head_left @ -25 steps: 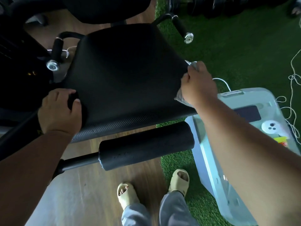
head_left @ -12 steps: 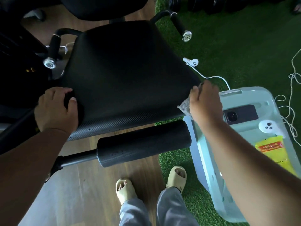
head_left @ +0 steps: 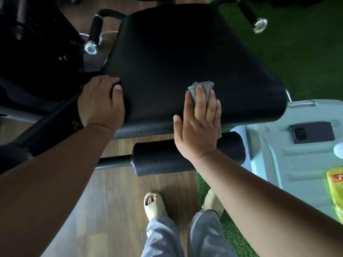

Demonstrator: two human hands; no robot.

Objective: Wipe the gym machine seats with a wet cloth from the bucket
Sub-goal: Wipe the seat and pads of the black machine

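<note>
A: Where's the cloth (head_left: 201, 90)?
B: Under the flat, spread right hand (head_left: 199, 125), pressed onto the black seat (head_left: 185, 58) near its front edge; grey folds poke past the fingertips.
A: And the left hand (head_left: 100, 102)?
B: Clamped around the seat's left front corner.

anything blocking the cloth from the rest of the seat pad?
Nothing visible. The right hand presses the grey cloth flat on the black seat pad; the pad beyond is bare. The left hand only grips its left edge.

A gym: padded machine seat (head_left: 185, 58), foam roller pad (head_left: 167, 158), green turf (head_left: 297, 52).
</note>
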